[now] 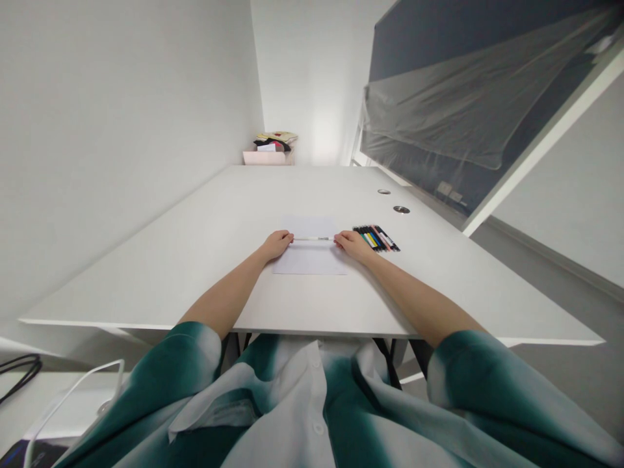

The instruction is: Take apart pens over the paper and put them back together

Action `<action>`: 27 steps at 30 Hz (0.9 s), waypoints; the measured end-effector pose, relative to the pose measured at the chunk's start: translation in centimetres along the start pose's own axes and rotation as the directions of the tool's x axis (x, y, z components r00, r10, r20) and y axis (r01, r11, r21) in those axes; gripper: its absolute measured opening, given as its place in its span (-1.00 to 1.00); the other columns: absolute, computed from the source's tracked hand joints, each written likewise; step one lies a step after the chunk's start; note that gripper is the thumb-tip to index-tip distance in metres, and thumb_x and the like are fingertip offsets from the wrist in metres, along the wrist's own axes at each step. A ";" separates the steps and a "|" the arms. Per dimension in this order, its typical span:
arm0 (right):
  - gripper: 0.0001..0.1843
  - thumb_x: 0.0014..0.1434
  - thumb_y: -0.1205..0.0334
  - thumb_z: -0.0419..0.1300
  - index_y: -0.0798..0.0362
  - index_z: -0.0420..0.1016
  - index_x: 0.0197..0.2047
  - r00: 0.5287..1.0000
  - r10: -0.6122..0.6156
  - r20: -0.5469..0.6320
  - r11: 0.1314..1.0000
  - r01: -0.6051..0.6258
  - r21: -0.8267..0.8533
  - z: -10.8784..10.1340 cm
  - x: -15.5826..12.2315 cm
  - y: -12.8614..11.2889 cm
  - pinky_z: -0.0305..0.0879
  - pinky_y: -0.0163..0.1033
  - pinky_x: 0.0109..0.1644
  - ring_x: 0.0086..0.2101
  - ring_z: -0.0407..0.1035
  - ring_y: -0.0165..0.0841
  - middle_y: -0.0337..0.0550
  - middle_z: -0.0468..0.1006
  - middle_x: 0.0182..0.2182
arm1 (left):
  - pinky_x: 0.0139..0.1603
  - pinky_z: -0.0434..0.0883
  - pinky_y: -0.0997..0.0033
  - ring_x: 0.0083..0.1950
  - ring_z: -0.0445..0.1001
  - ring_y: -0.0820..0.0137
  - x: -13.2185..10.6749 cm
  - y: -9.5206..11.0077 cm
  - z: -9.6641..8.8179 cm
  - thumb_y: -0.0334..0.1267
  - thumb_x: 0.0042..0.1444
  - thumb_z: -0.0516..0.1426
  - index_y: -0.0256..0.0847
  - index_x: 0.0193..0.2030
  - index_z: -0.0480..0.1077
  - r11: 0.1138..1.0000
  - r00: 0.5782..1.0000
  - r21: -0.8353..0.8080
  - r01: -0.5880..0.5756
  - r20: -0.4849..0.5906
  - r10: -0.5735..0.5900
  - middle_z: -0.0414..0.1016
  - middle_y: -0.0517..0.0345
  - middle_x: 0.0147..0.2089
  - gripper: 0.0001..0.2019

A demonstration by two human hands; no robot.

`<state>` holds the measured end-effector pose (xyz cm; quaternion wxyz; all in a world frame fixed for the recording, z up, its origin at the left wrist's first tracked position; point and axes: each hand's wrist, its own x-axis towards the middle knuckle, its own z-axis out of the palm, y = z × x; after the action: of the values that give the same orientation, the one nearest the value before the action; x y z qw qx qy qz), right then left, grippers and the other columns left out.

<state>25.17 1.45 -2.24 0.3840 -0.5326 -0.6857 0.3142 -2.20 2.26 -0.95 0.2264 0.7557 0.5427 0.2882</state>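
Observation:
A white pen [312,239] lies level between my two hands, over a white sheet of paper [311,259] on the white table [195,260]. My left hand [277,244] is closed on the pen's left end. My right hand [351,244] is closed on its right end. Just right of my right hand lies a row of several coloured marker pens [376,238], side by side on the table.
Two round cable holes [401,209] sit in the table beyond the markers. A box with clothes and papers [270,151] stands at the far end. A dark panel covered in plastic film [448,117] runs along the right. Cables [19,372] lie at the lower left.

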 end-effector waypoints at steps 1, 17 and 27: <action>-0.72 0.16 0.10 0.12 0.08 0.43 -0.49 1.000 0.003 -0.001 1.000 -0.003 0.003 0.0 0.0 0.0 0.21 -0.33 -0.36 -0.50 0.32 -0.40 -0.22 0.48 -0.58 | -0.34 0.21 0.37 -0.38 0.29 0.34 0.0 0.0 0.0 -0.09 0.18 -0.04 -0.24 -0.41 0.42 1.000 1.000 -0.001 0.001 -0.007 -0.001 0.32 0.19 -0.53 -0.67; -0.80 0.02 0.29 0.19 0.08 0.46 -0.22 0.999 -0.046 0.006 0.996 0.045 0.080 0.0 -0.4 -0.4 0.28 -0.31 -0.30 -0.44 0.36 -0.39 -0.25 0.50 -0.49 | -0.09 0.40 0.30 -0.26 0.47 0.37 -0.3 0.9 0.6 -0.27 0.00 0.18 -0.29 -0.28 0.48 0.973 0.995 -0.217 -0.080 -0.075 0.065 0.56 0.07 -0.29 -0.83; -0.71 0.25 0.14 0.04 0.06 0.56 -0.29 0.976 -0.203 0.080 0.940 0.217 -0.264 0.4 -1.0 -1.6 0.19 -0.30 -0.22 -0.31 0.37 -0.31 -0.15 0.58 -0.39 | -0.12 0.36 0.32 -0.27 0.41 0.36 -0.5 1.6 1.0 -0.19 0.04 0.15 -0.28 -0.18 0.50 0.975 0.985 -0.140 -0.171 -0.037 0.168 0.52 0.10 -0.30 -0.74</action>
<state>24.22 0.14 -1.26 0.3210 -0.4956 -0.7849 0.1879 -0.49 1.23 -0.72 0.2478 0.7775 0.4571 0.3538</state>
